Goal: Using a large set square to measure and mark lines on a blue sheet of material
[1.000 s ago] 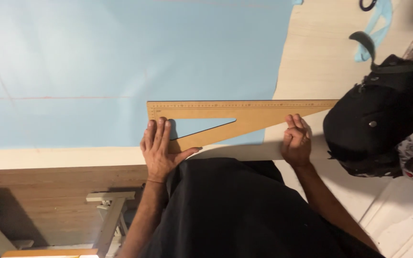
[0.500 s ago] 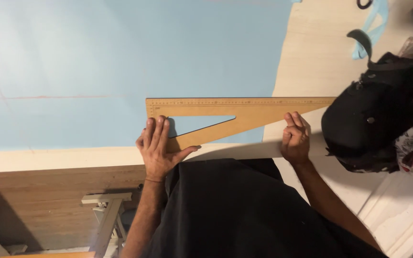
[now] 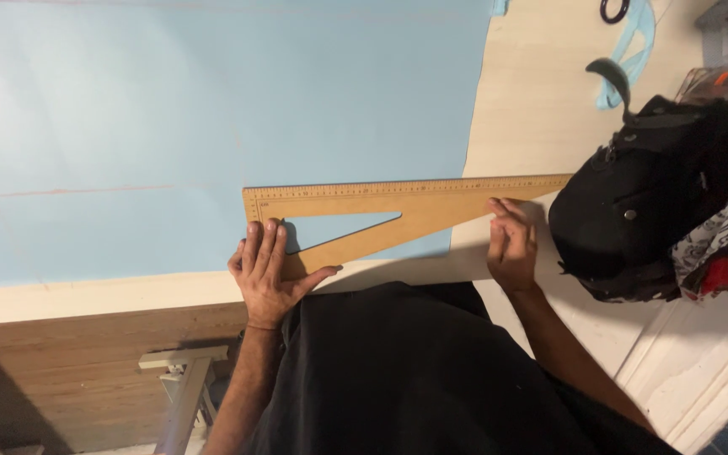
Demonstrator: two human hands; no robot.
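— Where does the wooden set square (image 3: pixel 414 206) lie?

— Flat on the light blue sheet (image 3: pixel 212 109), its thin tip running past the sheet's edge toward the black bag (image 3: pixel 642 211).

— And the hands?

— The left hand (image 3: pixel 270 274) presses the set square's square corner, fingers straight and together, thumb spread, gripping nothing. The right hand (image 3: pixel 511 244) rests on the narrow end near the bag, fingers loosely bent on the wood, not closed around it.

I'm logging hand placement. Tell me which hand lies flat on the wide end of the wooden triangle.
The left hand: it lies spread flat on the wooden set square's wide end, while the right hand only touches its narrow tip.
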